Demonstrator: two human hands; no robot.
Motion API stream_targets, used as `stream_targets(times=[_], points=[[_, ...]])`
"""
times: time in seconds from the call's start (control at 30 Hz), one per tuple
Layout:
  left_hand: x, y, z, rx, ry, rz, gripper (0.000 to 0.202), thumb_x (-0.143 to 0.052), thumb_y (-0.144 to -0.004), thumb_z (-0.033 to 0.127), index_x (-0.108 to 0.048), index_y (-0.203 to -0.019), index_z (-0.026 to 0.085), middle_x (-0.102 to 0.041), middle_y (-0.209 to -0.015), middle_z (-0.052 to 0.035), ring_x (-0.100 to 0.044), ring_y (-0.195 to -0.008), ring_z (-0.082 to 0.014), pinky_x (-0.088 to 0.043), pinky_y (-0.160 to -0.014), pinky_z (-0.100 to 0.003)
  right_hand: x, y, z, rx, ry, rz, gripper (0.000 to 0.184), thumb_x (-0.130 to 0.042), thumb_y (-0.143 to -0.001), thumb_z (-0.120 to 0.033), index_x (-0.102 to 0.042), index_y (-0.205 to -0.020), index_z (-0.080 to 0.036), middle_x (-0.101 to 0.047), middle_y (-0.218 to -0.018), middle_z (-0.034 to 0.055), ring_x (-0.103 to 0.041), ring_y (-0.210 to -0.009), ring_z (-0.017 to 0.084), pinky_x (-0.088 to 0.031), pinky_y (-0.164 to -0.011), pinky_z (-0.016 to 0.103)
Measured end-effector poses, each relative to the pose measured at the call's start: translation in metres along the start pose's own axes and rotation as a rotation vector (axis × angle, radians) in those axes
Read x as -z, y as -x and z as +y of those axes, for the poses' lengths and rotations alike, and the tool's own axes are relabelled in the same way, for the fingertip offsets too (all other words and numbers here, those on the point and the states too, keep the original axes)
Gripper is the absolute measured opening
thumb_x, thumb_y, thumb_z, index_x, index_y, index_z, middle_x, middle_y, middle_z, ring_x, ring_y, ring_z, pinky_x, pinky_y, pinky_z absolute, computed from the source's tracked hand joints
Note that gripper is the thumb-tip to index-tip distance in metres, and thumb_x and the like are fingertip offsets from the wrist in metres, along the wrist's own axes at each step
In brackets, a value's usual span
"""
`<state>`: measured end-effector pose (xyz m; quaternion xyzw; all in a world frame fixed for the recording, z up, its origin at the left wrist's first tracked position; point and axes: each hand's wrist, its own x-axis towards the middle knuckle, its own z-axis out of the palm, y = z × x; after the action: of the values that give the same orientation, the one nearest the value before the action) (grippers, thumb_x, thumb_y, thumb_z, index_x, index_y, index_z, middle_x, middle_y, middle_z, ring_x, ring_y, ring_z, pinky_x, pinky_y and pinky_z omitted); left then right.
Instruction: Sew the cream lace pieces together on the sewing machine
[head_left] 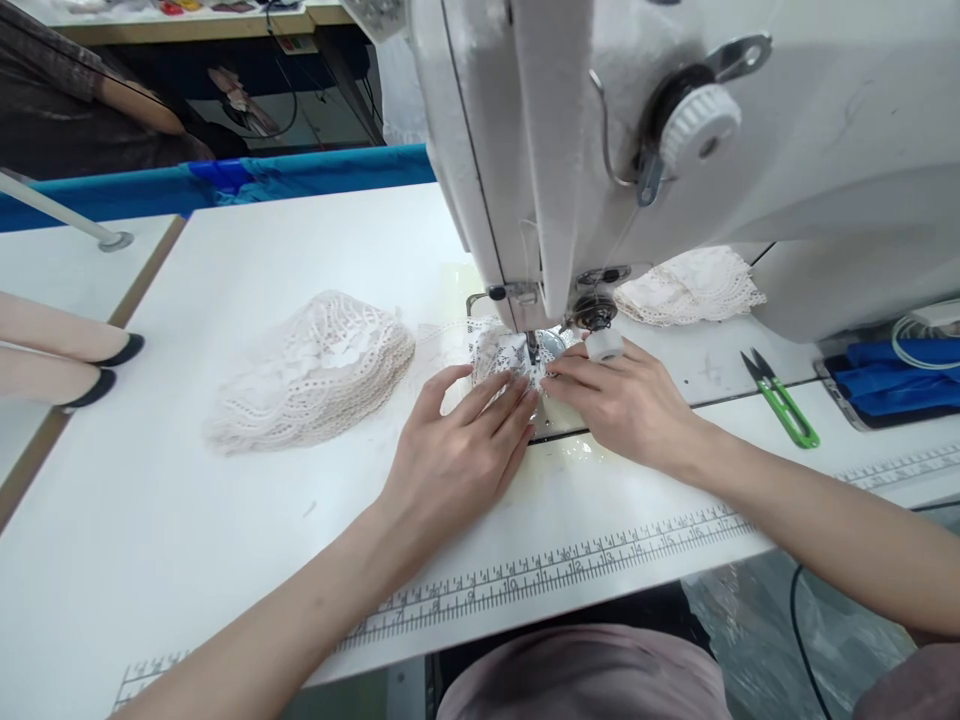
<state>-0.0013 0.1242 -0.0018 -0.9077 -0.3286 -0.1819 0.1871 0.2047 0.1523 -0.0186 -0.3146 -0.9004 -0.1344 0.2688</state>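
On lace [489, 352], both hands [459, 448] [630, 402] palm-down

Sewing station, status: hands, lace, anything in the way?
Left hand and right hand on lace piece by presser foot. Lace stack to the left. Green-handled snips right, clear of both hands.
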Motion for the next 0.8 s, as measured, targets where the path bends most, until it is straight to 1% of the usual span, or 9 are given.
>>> stream_targets(times=[0.13,0.27,0.43,0.6,0.8], points=[[0.000,0.000,-0.001,0.000,0.001,0.004,0.022,-0.056,-0.091,0.017,-0.065,-0.111,0.014,-0.074,-0.107,-0.0068,-0.068,-0.104,-0.0225,-0.044,-0.096,-0.045,0.001,0.001,0.000,0.004,0.010,-0.004,0.030,-0.047,-0.087,0.001,-0.072,-0.094,-0.014,-0.074,-0.101,0.0055,-0.063,-0.093,0.018,-0.048,-0.083,0.034],[-0.002,0.000,-0.002,0.021,0.004,0.000,0.021,-0.054,-0.093,0.019,-0.065,-0.110,0.015,-0.073,-0.108,-0.0062,-0.068,-0.105,-0.0214,-0.043,-0.098,-0.045,0.001,0.000,0.001,0.010,0.042,-0.009,0.028,-0.047,-0.089,-0.002,-0.071,-0.095,-0.015,-0.074,-0.102,0.0048,-0.063,-0.091,0.017,-0.046,-0.084,0.033],[-0.007,-0.001,-0.005,0.038,0.010,-0.015,0.023,-0.053,-0.094,0.020,-0.066,-0.112,0.014,-0.072,-0.111,-0.0073,-0.067,-0.106,-0.0228,-0.041,-0.101,-0.046,-0.002,-0.003,0.002,0.009,0.079,-0.026,0.027,-0.046,-0.091,-0.006,-0.071,-0.096,-0.015,-0.074,-0.099,0.0042,-0.062,-0.089,0.018,-0.044,-0.086,0.033],[-0.012,-0.003,-0.009,0.059,0.023,0.000,0.025,-0.051,-0.095,0.020,-0.066,-0.113,0.013,-0.071,-0.113,-0.0075,-0.067,-0.106,-0.0230,-0.040,-0.101,-0.046,-0.005,-0.005,0.004,0.008,0.132,-0.045,0.028,-0.045,-0.090,-0.006,-0.070,-0.098,-0.014,-0.073,-0.101,0.0051,-0.062,-0.088,0.018,-0.043,-0.087,0.034],[-0.017,-0.003,-0.015,0.112,0.092,-0.021,0.027,-0.050,-0.095,0.022,-0.065,-0.117,0.016,-0.070,-0.117,-0.0075,-0.066,-0.108,-0.0255,-0.040,-0.102,-0.049,-0.003,-0.004,0.006,-0.011,0.126,-0.074,0.029,-0.045,-0.092,-0.007,-0.070,-0.102,-0.017,-0.073,-0.105,0.0044,-0.062,-0.094,0.019,-0.043,-0.089,0.037]])
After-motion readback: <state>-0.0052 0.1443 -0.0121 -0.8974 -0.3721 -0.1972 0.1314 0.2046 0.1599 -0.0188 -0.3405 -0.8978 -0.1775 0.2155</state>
